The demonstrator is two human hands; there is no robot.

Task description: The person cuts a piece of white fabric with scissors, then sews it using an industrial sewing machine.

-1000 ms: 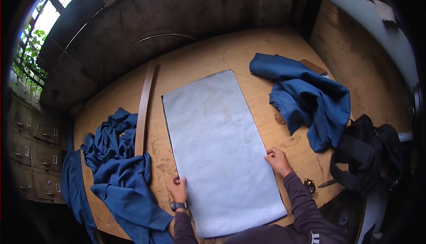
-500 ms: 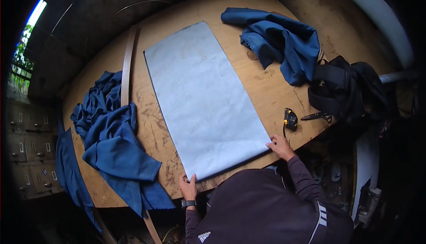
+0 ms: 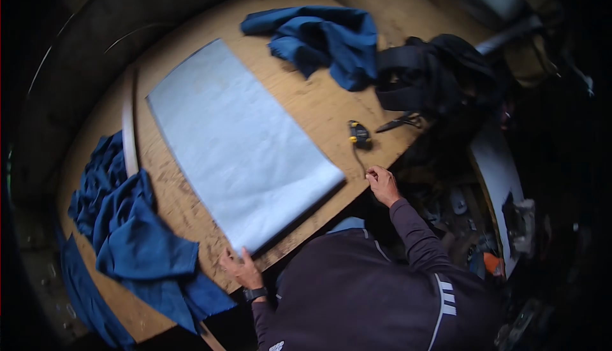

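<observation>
Sheet alignment at near edge of surface (image 3: 306,105).
Left hand (image 3: 237,267) spread on grey sheet (image 3: 239,147) corner; right hand (image 3: 381,182) pinching tape-measure (image 3: 359,134) cord. Next: draw measure toward sheet.

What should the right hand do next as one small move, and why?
Probably move the right hand a little forward to grasp the tape measure. That hand sits at the table edge by the tape's thin tail, while the left hand rests on the near corner of the grey sheet.
</observation>
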